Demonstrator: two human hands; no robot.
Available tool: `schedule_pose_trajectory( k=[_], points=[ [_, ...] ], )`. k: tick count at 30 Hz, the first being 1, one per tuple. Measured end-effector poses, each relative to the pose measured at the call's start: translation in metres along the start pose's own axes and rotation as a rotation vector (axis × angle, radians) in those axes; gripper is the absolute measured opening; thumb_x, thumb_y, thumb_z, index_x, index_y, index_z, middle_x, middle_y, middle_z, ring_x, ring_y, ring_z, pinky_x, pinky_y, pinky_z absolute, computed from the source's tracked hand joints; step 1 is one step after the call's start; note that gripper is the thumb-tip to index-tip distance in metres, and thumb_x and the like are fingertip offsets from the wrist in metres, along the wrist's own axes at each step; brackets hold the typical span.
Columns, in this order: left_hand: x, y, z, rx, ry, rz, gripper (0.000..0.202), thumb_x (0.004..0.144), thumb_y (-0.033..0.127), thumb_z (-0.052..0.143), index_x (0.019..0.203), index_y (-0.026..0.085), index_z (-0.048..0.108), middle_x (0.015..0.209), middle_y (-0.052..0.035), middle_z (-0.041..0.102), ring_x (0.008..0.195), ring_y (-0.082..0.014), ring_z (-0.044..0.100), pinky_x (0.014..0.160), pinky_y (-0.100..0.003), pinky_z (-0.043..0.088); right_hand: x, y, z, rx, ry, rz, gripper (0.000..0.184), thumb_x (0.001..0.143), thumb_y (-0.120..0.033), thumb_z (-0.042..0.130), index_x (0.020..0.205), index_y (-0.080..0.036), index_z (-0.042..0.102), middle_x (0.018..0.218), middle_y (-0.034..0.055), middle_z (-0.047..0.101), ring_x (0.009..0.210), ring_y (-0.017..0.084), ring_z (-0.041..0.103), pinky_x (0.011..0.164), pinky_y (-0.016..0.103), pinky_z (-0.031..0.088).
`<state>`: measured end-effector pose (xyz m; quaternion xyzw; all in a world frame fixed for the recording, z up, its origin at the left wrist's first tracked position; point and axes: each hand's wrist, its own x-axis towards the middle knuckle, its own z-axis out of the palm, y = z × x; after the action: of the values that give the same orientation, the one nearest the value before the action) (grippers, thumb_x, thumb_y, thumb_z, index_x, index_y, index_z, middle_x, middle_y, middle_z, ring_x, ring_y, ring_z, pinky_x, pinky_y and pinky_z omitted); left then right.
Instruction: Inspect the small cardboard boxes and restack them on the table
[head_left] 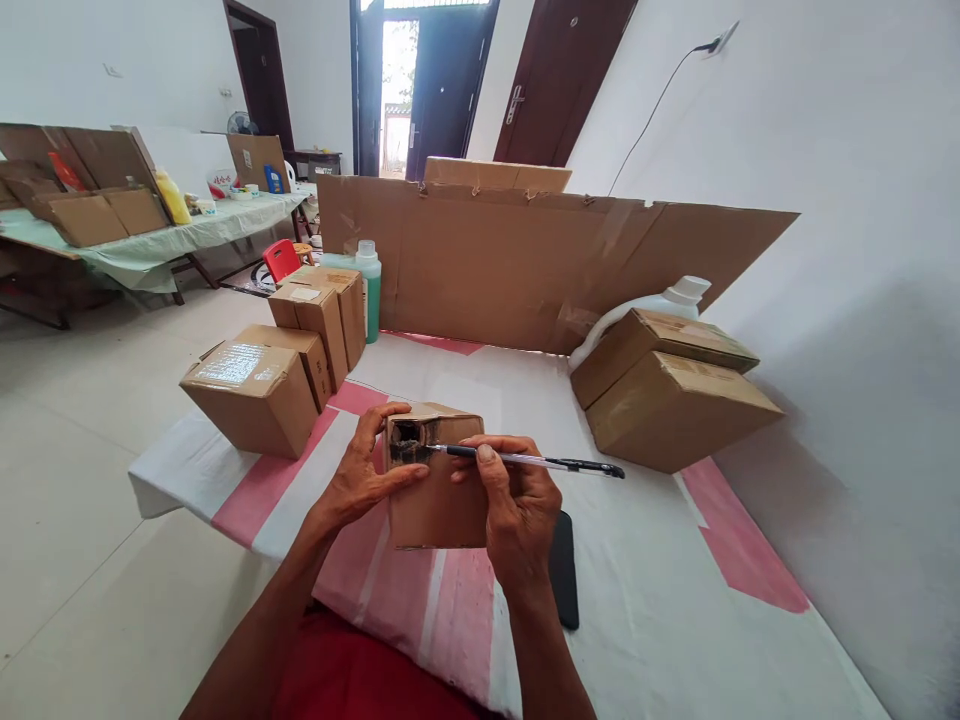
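Observation:
A small cardboard box [442,510] stands near the table's front edge, before my body. On its upper left is a dark, ragged opening with black marks around it. My left hand [367,470] grips the box's left side, thumb on the front face and fingers at the top edge. Between the thumb and fingers of my right hand [517,500] is a black and clear pen [540,460], its tip at the right edge of the dark patch. Partly behind my right wrist lies a black phone-like slab [566,575] on the cloth.
Several cardboard boxes [255,390] line the table's left edge beside a green liquid bottle [370,295]. Two more boxes [675,410] and a white jug [645,305] stand at right. An upright cardboard panel [510,265] closes off the back. A wall runs along the right.

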<state>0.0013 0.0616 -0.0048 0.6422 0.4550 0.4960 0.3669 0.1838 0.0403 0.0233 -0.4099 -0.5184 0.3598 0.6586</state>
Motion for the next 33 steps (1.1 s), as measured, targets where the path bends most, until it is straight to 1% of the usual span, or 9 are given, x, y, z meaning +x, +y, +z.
schedule_pose_trajectory(
  k=[7,14,17,20,22,24,25,29,33],
  points=[
    [0.000,-0.001,0.000,0.005,-0.001,-0.005,0.064,0.080,0.035,0.083,0.136,0.028,0.054,0.143,-0.0079,0.058,0.132,-0.0299,0.054,0.114,-0.045,0.040,0.001,0.003,0.002,-0.080,0.065,-0.069,0.015,0.099,-0.035,0.063,0.095,-0.022,0.067,0.096,0.0000,0.067,0.063,0.010,0.066,0.065,0.026,0.059],
    [-0.003,0.001,0.001,0.004,0.005,-0.015,0.065,0.080,0.036,0.083,0.137,0.028,0.053,0.140,-0.0083,0.059,0.129,-0.0299,0.056,0.112,-0.044,0.042,0.009,-0.008,0.006,0.011,0.075,-0.119,0.013,0.098,-0.034,0.065,0.095,-0.021,0.068,0.094,0.0012,0.070,0.069,0.013,0.068,0.070,0.030,0.059],
    [-0.004,-0.002,0.000,-0.004,-0.003,-0.020,0.066,0.080,0.039,0.082,0.138,0.028,0.053,0.141,-0.0085,0.059,0.129,-0.0297,0.056,0.112,-0.043,0.042,0.019,-0.014,-0.011,0.130,0.268,-0.158,0.015,0.097,-0.036,0.064,0.095,-0.022,0.063,0.099,0.0014,0.070,0.074,0.014,0.069,0.064,0.029,0.058],
    [-0.004,-0.005,0.000,-0.023,-0.012,-0.017,0.067,0.081,0.041,0.082,0.139,0.029,0.051,0.140,-0.0083,0.059,0.128,-0.0294,0.056,0.111,-0.043,0.043,0.035,0.002,-0.048,-0.043,0.444,-0.110,0.029,0.093,-0.050,0.065,0.095,-0.023,0.055,0.103,0.0042,0.071,0.068,0.014,0.067,0.049,0.024,0.047],
    [-0.004,-0.005,0.001,-0.030,-0.009,-0.019,0.066,0.082,0.041,0.081,0.139,0.029,0.051,0.139,-0.0079,0.059,0.129,-0.0291,0.056,0.111,-0.042,0.042,0.046,0.027,-0.073,-0.373,0.349,0.047,0.036,0.093,-0.058,0.057,0.092,-0.023,0.052,0.084,0.0026,0.071,0.057,0.014,0.061,0.046,0.024,0.040],
    [-0.004,-0.005,0.002,-0.042,-0.007,-0.027,0.065,0.082,0.041,0.080,0.139,0.029,0.051,0.139,-0.0081,0.059,0.129,-0.0293,0.055,0.110,-0.042,0.042,0.054,0.058,-0.086,-0.761,0.075,0.225,0.036,0.096,-0.056,0.048,0.083,-0.023,0.051,0.067,0.0004,0.066,0.055,0.016,0.059,0.053,0.026,0.042],
    [-0.004,-0.005,0.003,-0.048,-0.008,-0.030,0.066,0.082,0.041,0.080,0.139,0.029,0.050,0.140,-0.0084,0.059,0.130,-0.0295,0.055,0.110,-0.042,0.042,0.056,0.074,-0.087,-0.850,-0.034,0.274,0.033,0.096,-0.052,0.049,0.078,-0.023,0.052,0.065,0.0008,0.066,0.057,0.017,0.060,0.056,0.027,0.043],
    [-0.003,-0.004,0.002,-0.060,-0.006,-0.040,0.067,0.082,0.042,0.080,0.140,0.028,0.049,0.139,-0.0091,0.059,0.130,-0.0303,0.055,0.110,-0.043,0.041,0.055,0.117,-0.067,-1.002,-0.311,0.366,0.023,0.092,-0.029,0.057,0.070,-0.021,0.056,0.071,0.0063,0.072,0.071,0.021,0.067,0.062,0.028,0.039],
    [0.004,-0.005,0.000,-0.044,-0.027,-0.058,0.067,0.084,0.046,0.078,0.141,0.027,0.048,0.137,-0.0093,0.061,0.129,-0.0305,0.056,0.108,-0.042,0.043,0.044,0.129,-0.051,-1.160,-0.399,0.458,0.012,0.094,-0.020,0.056,0.087,-0.015,0.065,0.093,0.0183,0.075,0.085,0.027,0.071,0.063,0.030,0.036]
  ],
)
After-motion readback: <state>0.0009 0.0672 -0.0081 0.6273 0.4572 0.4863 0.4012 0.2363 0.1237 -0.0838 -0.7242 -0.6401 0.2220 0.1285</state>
